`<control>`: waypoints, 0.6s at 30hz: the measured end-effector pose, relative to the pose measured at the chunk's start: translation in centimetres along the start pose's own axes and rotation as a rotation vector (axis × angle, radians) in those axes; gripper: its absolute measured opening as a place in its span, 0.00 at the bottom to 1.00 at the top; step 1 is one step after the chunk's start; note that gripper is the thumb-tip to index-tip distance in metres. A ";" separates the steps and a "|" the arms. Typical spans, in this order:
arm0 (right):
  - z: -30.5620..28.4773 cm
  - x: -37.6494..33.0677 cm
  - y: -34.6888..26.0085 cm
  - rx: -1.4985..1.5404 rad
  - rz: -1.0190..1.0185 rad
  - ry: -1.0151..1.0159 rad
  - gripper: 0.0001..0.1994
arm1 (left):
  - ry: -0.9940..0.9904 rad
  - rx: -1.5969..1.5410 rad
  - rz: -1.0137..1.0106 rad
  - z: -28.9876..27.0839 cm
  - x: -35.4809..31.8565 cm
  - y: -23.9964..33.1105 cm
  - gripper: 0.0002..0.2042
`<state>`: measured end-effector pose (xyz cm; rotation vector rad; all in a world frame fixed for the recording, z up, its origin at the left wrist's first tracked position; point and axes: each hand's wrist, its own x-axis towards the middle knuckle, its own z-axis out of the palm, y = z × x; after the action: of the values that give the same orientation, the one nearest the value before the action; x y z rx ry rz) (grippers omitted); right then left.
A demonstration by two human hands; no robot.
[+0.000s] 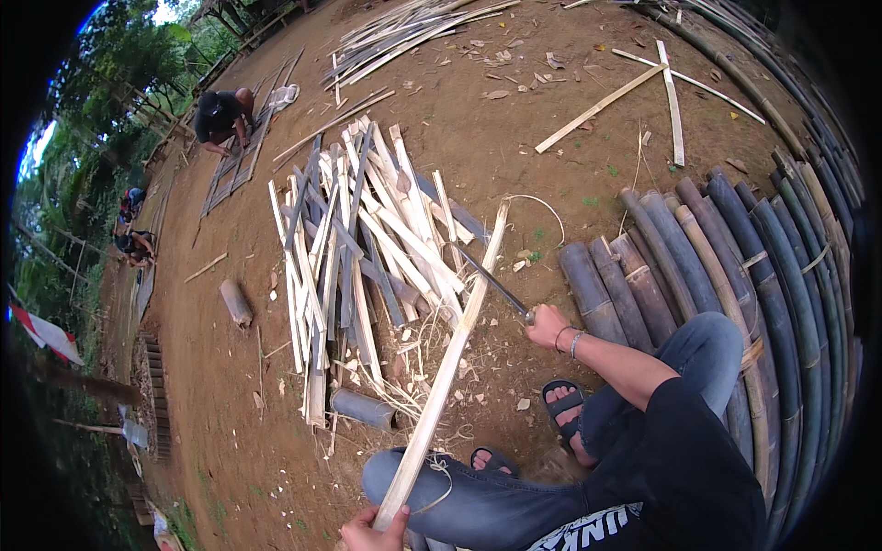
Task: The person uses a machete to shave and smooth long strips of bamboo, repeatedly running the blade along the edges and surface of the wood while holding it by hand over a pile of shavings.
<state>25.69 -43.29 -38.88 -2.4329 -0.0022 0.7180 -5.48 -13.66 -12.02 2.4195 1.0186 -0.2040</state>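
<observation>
A long pale bamboo strip [439, 390] slants up across my bent leg, and my left hand [372, 531] grips its lower end with the thumb on top. In my right hand [548, 326] is the handle of a long-bladed knife [501, 289]. The dark blade crosses the strip near its far end, and I cannot tell how deep it bites. A thin curled shaving [542, 204] hangs from the strip's tip. Just beyond lies a heap of split bamboo strips [354, 239], pale and dark sides mixed.
To my right lies a row of dark bamboo poles [726, 248]. Short bamboo pieces [363, 407] and shavings litter the dirt by my sandalled feet. More strips [404, 41] lie farther off. A person [220, 119] bends over a bamboo lattice [241, 165] at the far left; others crouch beyond.
</observation>
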 end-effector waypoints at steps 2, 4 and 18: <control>0.4 -2.8 -1.4 0.021 -0.180 -0.061 0.10 | 0.004 -0.057 -0.034 0.1 0.0 0.1 0.14; 2.2 -5.7 -2.3 0.016 -0.308 -0.114 0.10 | -0.036 -0.166 -0.069 -0.9 0.8 0.6 0.14; -4.2 2.9 -0.1 -0.294 -0.321 -0.102 0.12 | -0.046 -0.214 -0.097 -0.8 2.1 -0.4 0.13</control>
<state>30.29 -45.02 -37.48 -2.5791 -0.5614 0.7331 -4.34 -11.75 -12.15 2.1667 1.0807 -0.1744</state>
